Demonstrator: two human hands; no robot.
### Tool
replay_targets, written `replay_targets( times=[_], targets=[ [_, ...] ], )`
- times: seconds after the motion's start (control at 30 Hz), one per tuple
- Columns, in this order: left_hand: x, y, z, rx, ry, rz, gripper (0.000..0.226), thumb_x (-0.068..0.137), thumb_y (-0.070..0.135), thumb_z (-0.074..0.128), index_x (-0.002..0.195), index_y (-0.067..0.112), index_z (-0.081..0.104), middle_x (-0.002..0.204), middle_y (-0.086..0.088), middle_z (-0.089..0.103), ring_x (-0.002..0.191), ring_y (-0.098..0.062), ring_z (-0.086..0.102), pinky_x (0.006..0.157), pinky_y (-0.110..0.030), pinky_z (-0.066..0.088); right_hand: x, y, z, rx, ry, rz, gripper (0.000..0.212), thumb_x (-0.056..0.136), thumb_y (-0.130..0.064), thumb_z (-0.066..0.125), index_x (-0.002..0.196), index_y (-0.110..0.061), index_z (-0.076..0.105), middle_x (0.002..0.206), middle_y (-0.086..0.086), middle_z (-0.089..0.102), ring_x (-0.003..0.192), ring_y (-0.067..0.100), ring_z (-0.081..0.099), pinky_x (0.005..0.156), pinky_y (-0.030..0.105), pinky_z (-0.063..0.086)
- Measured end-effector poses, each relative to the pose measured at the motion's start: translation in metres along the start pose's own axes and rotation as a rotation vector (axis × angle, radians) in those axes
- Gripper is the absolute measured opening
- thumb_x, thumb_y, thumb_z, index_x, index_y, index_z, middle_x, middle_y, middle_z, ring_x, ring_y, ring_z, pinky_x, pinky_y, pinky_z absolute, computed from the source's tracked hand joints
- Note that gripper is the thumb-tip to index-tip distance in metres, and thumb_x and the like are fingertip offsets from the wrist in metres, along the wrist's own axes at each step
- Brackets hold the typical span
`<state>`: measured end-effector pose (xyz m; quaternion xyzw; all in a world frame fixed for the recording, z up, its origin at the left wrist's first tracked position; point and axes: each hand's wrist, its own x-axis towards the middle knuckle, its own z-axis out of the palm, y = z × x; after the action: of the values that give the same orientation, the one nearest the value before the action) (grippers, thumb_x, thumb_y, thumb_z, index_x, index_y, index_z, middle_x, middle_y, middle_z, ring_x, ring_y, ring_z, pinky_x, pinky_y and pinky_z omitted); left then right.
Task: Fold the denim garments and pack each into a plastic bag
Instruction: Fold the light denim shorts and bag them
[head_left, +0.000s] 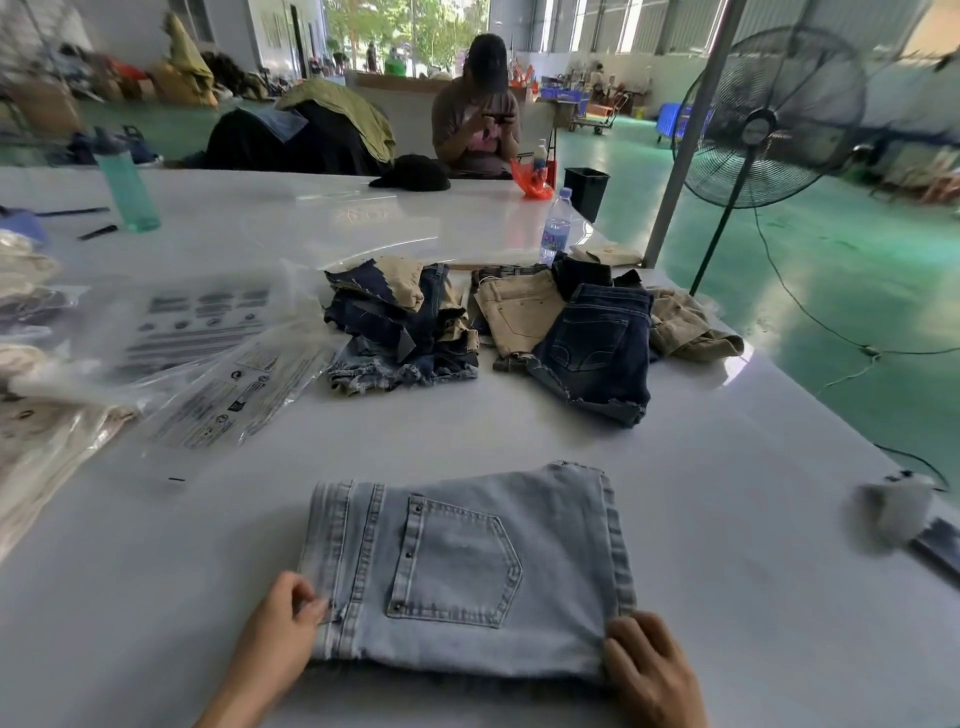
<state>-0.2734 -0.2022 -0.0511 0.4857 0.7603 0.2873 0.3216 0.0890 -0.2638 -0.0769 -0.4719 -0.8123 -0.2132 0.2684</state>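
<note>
We grip the folded light shorts (467, 566) at the table's (727, 519) near edge, left hand (283, 613) pinching the waistband, right hand (644, 660) grasping the hem. They are not yet bagged; two piles of shorts (519, 327) and empty plastic bags (208, 353) wait near the far edge.

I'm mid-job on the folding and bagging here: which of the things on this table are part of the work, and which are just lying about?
Part of the job:
- light denim shorts, gripped by left hand and right hand
- two piles of unfolded denim shorts
- plastic bags

Lying about:
- green drink bottle
- water bottle
- black cap
- standing fan
</note>
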Motion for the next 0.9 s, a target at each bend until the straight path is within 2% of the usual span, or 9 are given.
replay_targets(
  times=[0.1,0.2,0.23,0.37,0.47,0.57,0.67,0.8,0.9],
  targets=[
    [-0.004,-0.005,-0.001,0.089,-0.042,-0.002,0.035,0.086,0.003,0.062,0.067,0.019,0.037,0.071,-0.010,0.053,0.077,-0.033,0.056,0.064,-0.034,0.031,0.011,0.003,-0.006,0.121,-0.173,0.018,0.048,0.098,-0.016,0.034,0.055,-0.018,0.056,0.064,-0.001,0.057,0.068,0.014,0.043,0.054,0.024,0.044],
    [-0.008,0.010,-0.006,0.396,-0.085,0.066,0.023,0.091,0.015,0.054,0.076,0.022,0.037,0.093,-0.008,0.059,0.097,-0.031,0.060,0.070,-0.029,0.038,0.031,0.024,-0.018,0.443,-0.540,0.168,0.008,0.063,-0.011,0.059,0.063,-0.018,0.063,0.066,-0.010,0.062,0.071,0.003,0.051,0.056,0.019,0.049],
    [-0.012,0.023,-0.010,0.557,-0.051,0.085,0.012,0.091,0.018,0.052,0.085,0.021,0.041,0.103,-0.007,0.059,0.103,-0.029,0.058,0.076,-0.030,0.043,0.037,0.034,-0.019,0.592,-0.647,0.332,0.021,0.060,-0.002,0.057,0.067,-0.020,0.067,0.068,-0.009,0.066,0.071,0.001,0.056,0.062,0.021,0.051],
    [-0.006,0.061,0.005,0.675,0.275,0.422,0.035,0.058,-0.002,0.080,0.089,0.000,0.065,0.094,-0.024,0.063,0.084,-0.044,0.062,0.064,-0.050,0.054,0.077,0.070,0.003,0.639,-0.254,1.010,0.025,0.081,0.006,0.061,0.086,-0.016,0.070,0.084,0.006,0.070,0.081,0.022,0.065,0.072,0.029,0.047],
    [-0.012,0.079,0.039,0.569,0.248,0.733,0.041,0.088,0.037,0.057,0.096,-0.001,0.071,0.108,-0.026,0.065,0.101,-0.044,0.063,0.081,-0.057,0.051,0.114,0.082,0.033,0.621,-0.272,1.198,0.043,0.088,-0.022,0.066,0.124,-0.002,0.055,0.112,0.017,0.064,0.102,0.029,0.062,0.088,0.037,0.049],
    [-0.013,0.059,0.070,0.605,0.036,0.789,0.079,0.097,0.056,0.007,0.109,0.012,0.072,0.126,-0.015,0.061,0.138,-0.013,0.032,0.108,-0.048,0.027,0.137,0.087,0.058,0.647,-0.393,1.221,0.056,0.081,-0.034,0.074,0.125,-0.004,0.054,0.113,0.013,0.062,0.106,0.028,0.059,0.092,0.036,0.047],
    [-0.005,0.043,0.079,0.564,-0.034,0.780,0.076,0.096,0.056,0.010,0.113,0.014,0.070,0.139,-0.009,0.050,0.145,-0.004,0.000,0.113,-0.040,0.008,0.146,0.096,0.067,0.567,-0.462,1.139,0.038,0.077,-0.043,0.075,0.095,-0.010,0.066,0.091,0.004,0.064,0.092,0.023,0.060,0.080,0.033,0.049],
    [0.000,0.038,0.086,0.506,0.078,0.811,0.074,0.095,0.058,0.011,0.117,0.016,0.068,0.158,0.016,0.004,0.145,-0.002,0.000,0.115,-0.040,0.007,0.155,0.103,0.065,0.445,-0.723,0.959,0.049,0.081,-0.061,0.062,0.064,-0.014,0.056,0.067,0.006,0.055,0.067,0.020,0.052,0.060,0.030,0.038],
    [-0.001,0.042,0.086,0.430,0.125,0.860,0.063,0.094,0.056,0.014,0.121,0.021,0.059,0.157,0.020,0.001,0.144,0.001,0.004,0.115,-0.038,0.009,0.163,0.104,0.058,0.516,-0.869,1.006,0.051,0.078,-0.061,0.065,0.066,-0.011,0.060,0.066,0.004,0.051,0.063,0.016,0.046,0.059,0.028,0.034]
  ],
)
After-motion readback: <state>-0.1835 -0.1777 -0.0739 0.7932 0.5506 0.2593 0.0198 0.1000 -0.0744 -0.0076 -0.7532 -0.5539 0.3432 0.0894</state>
